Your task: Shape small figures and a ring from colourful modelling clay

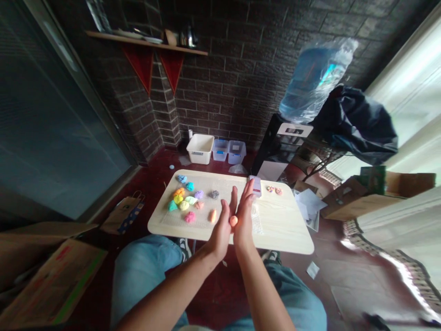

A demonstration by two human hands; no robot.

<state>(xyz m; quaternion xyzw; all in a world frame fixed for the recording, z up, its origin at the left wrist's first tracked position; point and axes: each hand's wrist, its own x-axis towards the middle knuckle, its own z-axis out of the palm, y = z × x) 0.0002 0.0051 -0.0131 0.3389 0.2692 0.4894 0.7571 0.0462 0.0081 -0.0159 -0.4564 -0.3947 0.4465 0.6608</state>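
Observation:
An orange ball of modelling clay (233, 221) is held between my two palms above the near edge of the table. My left hand (222, 225) presses it from the left and my right hand (244, 220) from the right, both with fingers stretched out and pointing away from me. Just left of my hands lies an elongated orange clay piece (213, 215). Soft clay lumps are spread over the table's left half, among them a pink lump (190, 217), a green lump (172, 205), a grey lump (215, 194) and a purple lump (199, 194).
The small pale table (285, 230) carries a phone-like flat box (255, 186) and two multicoloured lumps (274, 189) at right. Beyond it are a white bin (200, 149) and a water dispenser (275, 151). Cardboard boxes (365, 200) stand at right; another box (51, 280) is at left.

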